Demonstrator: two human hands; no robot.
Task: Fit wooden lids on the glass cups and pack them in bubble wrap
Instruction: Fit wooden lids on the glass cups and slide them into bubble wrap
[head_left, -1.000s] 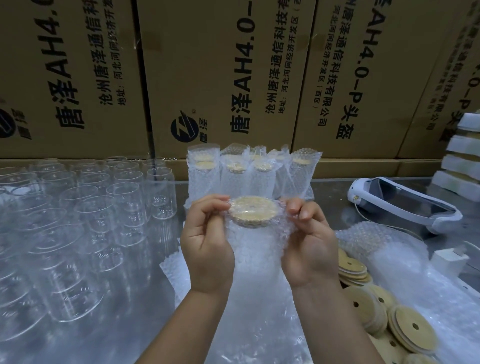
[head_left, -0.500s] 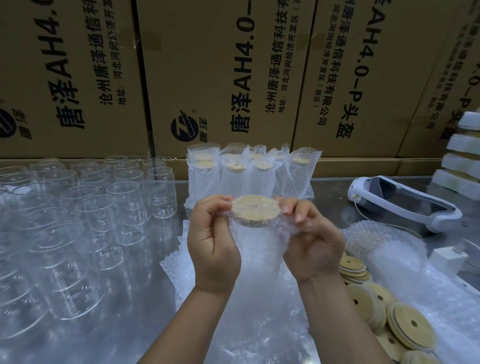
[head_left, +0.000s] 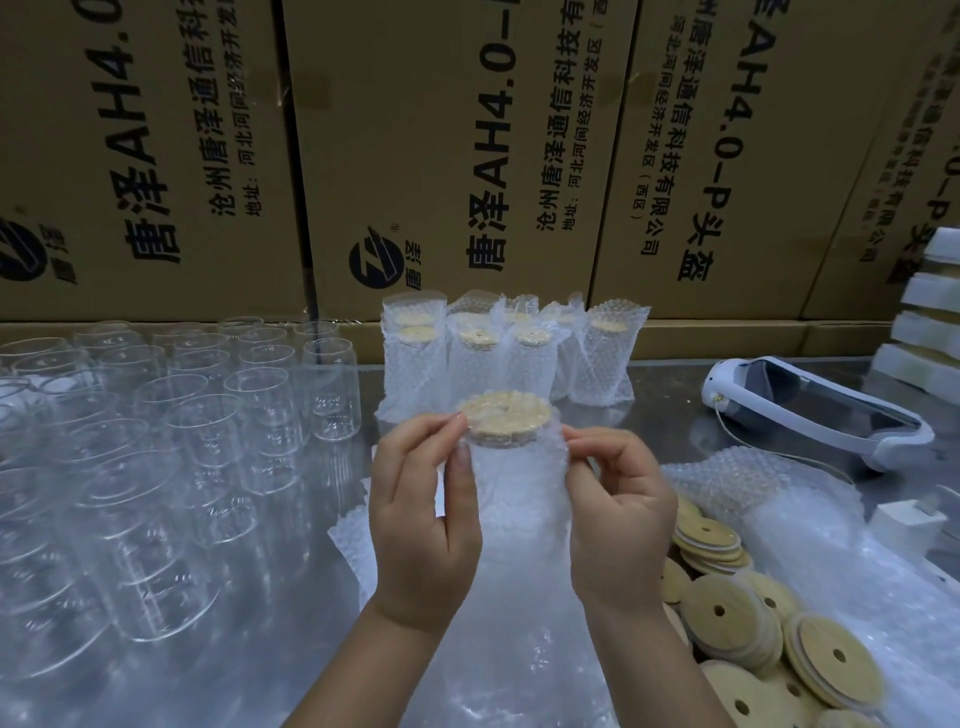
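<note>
While the left hand (head_left: 421, 525) and right hand (head_left: 618, 525) pinch the bubble-wrap sleeve (head_left: 511, 483) by its top edge, the wooden lid (head_left: 506, 418) sits between their fingertips, capping the sleeved glass cup (head_left: 519, 540). Bare glass cups (head_left: 249, 395) crowd left of the fingers and loose lids (head_left: 727, 613) lie below the right ones. Open steel tabletop (head_left: 665, 415) lies beyond them. The cartons (head_left: 441, 156) behind read "AH4.0".

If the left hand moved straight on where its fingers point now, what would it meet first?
Probably the bubble-wrapped glass cup with round wooden lid, which the left hand pinches near the top; depth beyond is unclear.
</note>
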